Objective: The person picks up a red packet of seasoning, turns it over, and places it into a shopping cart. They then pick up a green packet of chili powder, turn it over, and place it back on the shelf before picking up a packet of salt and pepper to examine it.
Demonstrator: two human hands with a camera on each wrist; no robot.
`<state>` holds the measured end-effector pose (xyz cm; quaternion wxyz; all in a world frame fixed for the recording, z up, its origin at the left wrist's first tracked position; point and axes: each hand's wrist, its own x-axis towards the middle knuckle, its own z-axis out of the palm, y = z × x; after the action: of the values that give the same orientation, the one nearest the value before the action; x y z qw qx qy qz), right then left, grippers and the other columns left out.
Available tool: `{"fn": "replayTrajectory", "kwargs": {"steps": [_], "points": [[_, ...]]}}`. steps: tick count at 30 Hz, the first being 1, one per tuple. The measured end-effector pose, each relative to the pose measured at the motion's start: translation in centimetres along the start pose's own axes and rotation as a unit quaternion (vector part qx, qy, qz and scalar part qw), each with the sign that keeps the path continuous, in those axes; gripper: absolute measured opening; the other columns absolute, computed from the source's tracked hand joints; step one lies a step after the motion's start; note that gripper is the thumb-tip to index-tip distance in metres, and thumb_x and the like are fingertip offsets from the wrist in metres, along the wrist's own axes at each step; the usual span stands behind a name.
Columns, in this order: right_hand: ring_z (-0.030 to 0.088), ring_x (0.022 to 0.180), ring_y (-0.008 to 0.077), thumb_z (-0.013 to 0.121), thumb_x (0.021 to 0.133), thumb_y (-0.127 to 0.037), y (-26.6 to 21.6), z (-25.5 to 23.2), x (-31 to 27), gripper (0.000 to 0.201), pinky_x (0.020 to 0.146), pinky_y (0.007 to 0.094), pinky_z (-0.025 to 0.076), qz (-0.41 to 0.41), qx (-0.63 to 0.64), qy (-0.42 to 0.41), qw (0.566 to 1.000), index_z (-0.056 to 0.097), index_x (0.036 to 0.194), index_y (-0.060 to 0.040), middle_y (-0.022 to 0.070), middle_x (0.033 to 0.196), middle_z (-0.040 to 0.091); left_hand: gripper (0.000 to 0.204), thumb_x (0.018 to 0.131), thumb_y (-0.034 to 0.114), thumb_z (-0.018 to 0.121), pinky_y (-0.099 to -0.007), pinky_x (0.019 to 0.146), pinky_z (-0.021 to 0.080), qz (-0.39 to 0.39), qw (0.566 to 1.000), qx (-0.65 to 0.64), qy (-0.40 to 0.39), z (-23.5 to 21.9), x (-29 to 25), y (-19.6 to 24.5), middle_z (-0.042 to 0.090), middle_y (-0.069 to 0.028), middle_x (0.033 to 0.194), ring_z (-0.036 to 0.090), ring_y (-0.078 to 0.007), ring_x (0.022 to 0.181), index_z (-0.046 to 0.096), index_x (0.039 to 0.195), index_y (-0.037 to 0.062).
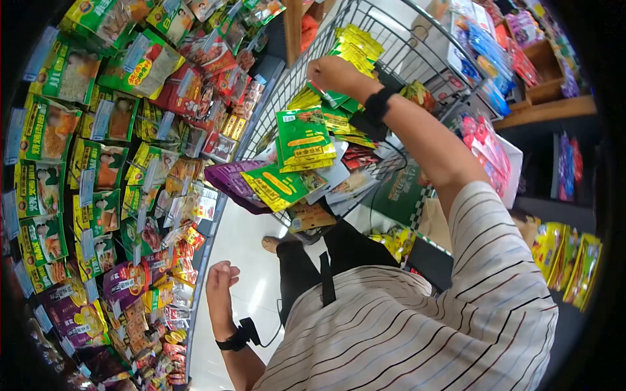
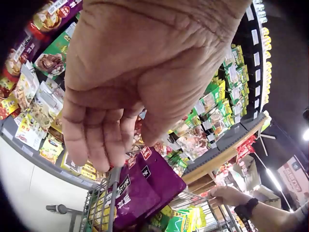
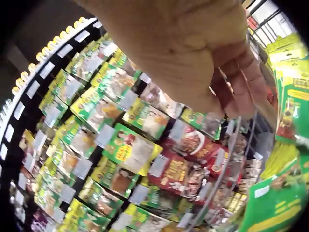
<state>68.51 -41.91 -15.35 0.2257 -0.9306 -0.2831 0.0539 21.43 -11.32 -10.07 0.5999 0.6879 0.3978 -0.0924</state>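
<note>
Head view looks down on a wire shopping cart [image 1: 385, 39] heaped with flat, glossy foil packets [image 1: 303, 140], mostly green and yellow, with a purple pouch [image 1: 231, 179] lying against the near rim. The right hand [image 1: 332, 72] reaches into the cart with its fingers curled over the pile; whether they pinch a packet cannot be told from here. The left hand [image 1: 222, 277] hangs low beside the striped shirt [image 1: 417, 326], fingers loosely curled, holding nothing.

Left wrist view shows that hand [image 2: 145, 82] from close up, the fingers [image 2: 104, 140] bent and relaxed with nothing in them; below it the purple pouch [image 2: 145, 188] leans out over the cart's thin metal bars [image 2: 113, 193], a side hidden from the head camera.

Right wrist view is blurred: the right hand [image 3: 193, 53] fills the top, fingers [image 3: 241, 92] drawn in close to a cart wire [image 3: 224, 164], green packets [image 3: 289, 111] at the right edge.

To the person's left stands a shelf wall [image 1: 85, 163] of hanging sachets with pale price tags, crowding the aisle beside the cart; the pale, smooth floor [image 1: 241, 254] shows between them.
</note>
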Motion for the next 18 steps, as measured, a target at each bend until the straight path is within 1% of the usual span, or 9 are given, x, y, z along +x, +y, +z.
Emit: {"fn": "replayTrajectory", "kwargs": {"steps": [2, 5, 6, 8, 9, 10, 13, 17, 18], "points": [[0.067, 0.087, 0.0413, 0.052, 0.092, -0.027, 2.7, 2.4, 2.0, 0.029, 0.077, 0.0520, 0.052, 0.020, 0.003, -0.043, 0.999, 0.070, 0.089, -0.0046, 0.0203, 0.089, 0.071, 0.027, 0.102, 0.027, 0.055, -0.0325, 0.085, 0.052, -0.020, 1.000, -0.012, 0.015, 1.9, -1.1, 0.0, 0.067, -0.0068, 0.094, 0.064, -0.0163, 0.092, 0.062, 0.112, 0.0025], [0.068, 0.092, 0.0401, 0.053, 0.091, -0.025, 6.4, 7.8, 4.5, 0.025, 0.081, 0.0518, 0.052, 0.024, -0.100, -0.083, 0.991, 0.071, 0.094, -0.0077, 0.0202, 0.096, 0.071, 0.028, 0.102, 0.028, 0.057, -0.0333, 0.085, 0.052, -0.051, 0.998, -0.012, 0.034, 4.2, -2.6, 0.5, 0.067, -0.0071, 0.094, 0.065, -0.0175, 0.092, 0.062, 0.113, 0.0025], [0.068, 0.096, 0.0390, 0.054, 0.090, -0.019, 6.8, 9.0, 4.8, 0.021, 0.082, 0.0506, 0.053, 0.015, -0.138, -0.114, 0.984, 0.071, 0.099, -0.0111, 0.0190, 0.102, 0.070, 0.031, 0.101, 0.031, 0.057, -0.0338, 0.085, 0.052, -0.057, 0.998, -0.006, 0.038, 4.8, -3.1, 0.8, 0.067, -0.0074, 0.095, 0.065, -0.0179, 0.092, 0.061, 0.113, 0.0020], [0.068, 0.098, 0.0380, 0.054, 0.090, -0.015, 7.6, 11.1, 5.5, 0.022, 0.082, 0.0500, 0.054, 0.001, -0.149, -0.140, 0.979, 0.071, 0.102, -0.0126, 0.0179, 0.103, 0.070, 0.039, 0.100, 0.037, 0.058, -0.0350, 0.085, 0.053, -0.069, 0.997, 0.008, 0.043, 5.7, -3.9, 1.1, 0.068, -0.0082, 0.095, 0.067, -0.0188, 0.092, 0.060, 0.113, 0.0008], [0.068, 0.099, 0.0376, 0.054, 0.089, -0.013, 7.5, 11.7, 5.4, 0.023, 0.082, 0.0497, 0.054, -0.006, -0.155, -0.152, 0.976, 0.071, 0.104, -0.0134, 0.0173, 0.103, 0.070, 0.039, 0.100, 0.038, 0.058, -0.0351, 0.086, 0.053, -0.080, 0.995, 0.007, 0.051, 6.1, -4.1, 1.2, 0.068, -0.0083, 0.095, 0.067, -0.0189, 0.092, 0.060, 0.113, 0.0008], [0.068, 0.100, 0.0370, 0.054, 0.089, -0.007, 7.4, 12.3, 5.3, 0.025, 0.081, 0.0483, 0.056, -0.017, -0.139, -0.138, 0.981, 0.071, 0.106, -0.0136, 0.0166, 0.103, 0.070, 0.040, 0.100, 0.038, 0.059, -0.0353, 0.086, 0.053, -0.090, 0.994, 0.006, 0.059, 6.4, -4.3, 1.2, 0.068, -0.0083, 0.095, 0.067, -0.0191, 0.092, 0.060, 0.113, 0.0008], [0.069, 0.101, 0.0347, 0.054, 0.090, -0.006, 7.3, 13.8, 5.8, 0.027, 0.079, 0.0461, 0.057, -0.052, -0.183, -0.146, 0.971, 0.070, 0.111, -0.0131, 0.0144, 0.103, 0.070, 0.038, 0.100, 0.036, 0.059, -0.0355, 0.086, 0.053, -0.115, 0.991, 0.002, 0.075, 6.9, -4.5, 1.4, 0.069, -0.0086, 0.094, 0.067, -0.0187, 0.092, 0.061, 0.113, 0.0009], [0.070, 0.100, 0.0311, 0.053, 0.092, -0.007, 7.3, 15.3, 6.1, 0.025, 0.076, 0.0435, 0.059, -0.101, -0.223, -0.168, 0.955, 0.069, 0.111, -0.0116, 0.0117, 0.102, 0.071, 0.036, 0.100, 0.034, 0.059, -0.0350, 0.086, 0.053, -0.136, 0.987, 0.005, 0.084, 7.6, -4.0, 1.7, 0.069, -0.0086, 0.095, 0.067, -0.0183, 0.092, 0.061, 0.113, 0.0008], [0.070, 0.098, 0.0312, 0.054, 0.091, -0.007, 7.4, 15.8, 6.2, 0.023, 0.075, 0.0431, 0.059, -0.109, -0.225, -0.166, 0.954, 0.069, 0.108, -0.0104, 0.0120, 0.100, 0.071, 0.036, 0.100, 0.034, 0.059, -0.0348, 0.086, 0.053, -0.139, 0.987, 0.005, 0.086, 7.8, -3.9, 1.9, 0.069, -0.0087, 0.095, 0.067, -0.0183, 0.092, 0.061, 0.114, 0.0007]]}}
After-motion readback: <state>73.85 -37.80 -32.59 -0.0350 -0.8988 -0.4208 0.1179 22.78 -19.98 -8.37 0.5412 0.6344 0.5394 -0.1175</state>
